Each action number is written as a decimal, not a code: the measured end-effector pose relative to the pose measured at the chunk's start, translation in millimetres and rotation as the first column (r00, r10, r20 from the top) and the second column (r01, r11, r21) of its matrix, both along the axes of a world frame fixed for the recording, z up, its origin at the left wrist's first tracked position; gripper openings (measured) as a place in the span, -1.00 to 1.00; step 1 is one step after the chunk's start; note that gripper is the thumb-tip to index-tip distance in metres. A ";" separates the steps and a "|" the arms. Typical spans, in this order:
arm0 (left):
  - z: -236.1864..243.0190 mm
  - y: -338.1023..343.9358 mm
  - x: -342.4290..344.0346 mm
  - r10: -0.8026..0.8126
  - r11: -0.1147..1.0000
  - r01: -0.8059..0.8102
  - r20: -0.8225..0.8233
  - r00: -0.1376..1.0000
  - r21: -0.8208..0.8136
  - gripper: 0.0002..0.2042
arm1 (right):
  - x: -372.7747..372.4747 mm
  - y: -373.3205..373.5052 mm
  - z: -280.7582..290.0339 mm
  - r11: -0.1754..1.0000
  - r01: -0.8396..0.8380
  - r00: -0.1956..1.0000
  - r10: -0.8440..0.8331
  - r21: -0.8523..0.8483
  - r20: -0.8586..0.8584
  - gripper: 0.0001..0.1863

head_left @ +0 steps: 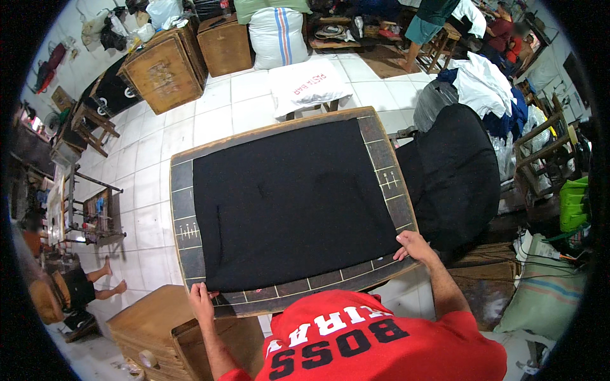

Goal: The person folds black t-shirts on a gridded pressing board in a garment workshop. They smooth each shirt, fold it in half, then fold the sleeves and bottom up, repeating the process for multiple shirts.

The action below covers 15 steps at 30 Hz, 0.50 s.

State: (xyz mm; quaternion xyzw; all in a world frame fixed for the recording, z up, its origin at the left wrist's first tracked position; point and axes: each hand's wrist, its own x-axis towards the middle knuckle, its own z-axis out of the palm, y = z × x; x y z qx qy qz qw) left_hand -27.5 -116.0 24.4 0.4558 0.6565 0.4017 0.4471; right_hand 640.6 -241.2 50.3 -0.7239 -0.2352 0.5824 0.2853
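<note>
**Both hands at the near corners of a black cloth on a marked board**

A black cloth [292,203] lies spread flat over a dark board [381,159] ruled with pale lines, covering most of its top and leaving a bare border on every side. The left hand [201,300] sits at the cloth's near left corner, fingers curled down over the cloth's edge and the board's rim; it appears to pinch the corner, though the fingertips are partly hidden. The right hand [413,246] rests at the near right corner, fingers bent and pressing on the cloth's edge where it meets the border; whether it truly grips the fabric cannot be told.

Just right of the board, a heap of black fabric [454,178] is piled up, with white and blue garments [486,86] behind it. A white sack [308,86] lies beyond the board's far edge. A wooden cabinet [162,70] stands on the white tiled floor [149,184] to the far left, and a wooden box [149,333] sits near the left forearm.
</note>
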 end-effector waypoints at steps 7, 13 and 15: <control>-6.9 0.3 -6.3 -0.011 1.000 0.011 0.008 1.000 -0.023 -0.71 | 2.1 -0.7 -3.4 1.000 0.000 1.000 0.000 0.006 -0.008 -0.66; 0.7 1.6 2.3 -0.012 1.000 0.009 -0.118 0.993 -0.023 -0.70 | 2.0 -2.1 -4.6 0.999 0.041 0.999 -0.041 0.010 -0.010 -0.70; 5.0 3.0 4.8 -0.019 0.999 0.009 -0.205 0.979 -0.047 -0.70 | 1.9 -2.4 -5.2 0.999 0.053 0.998 -0.052 0.001 -0.016 -0.71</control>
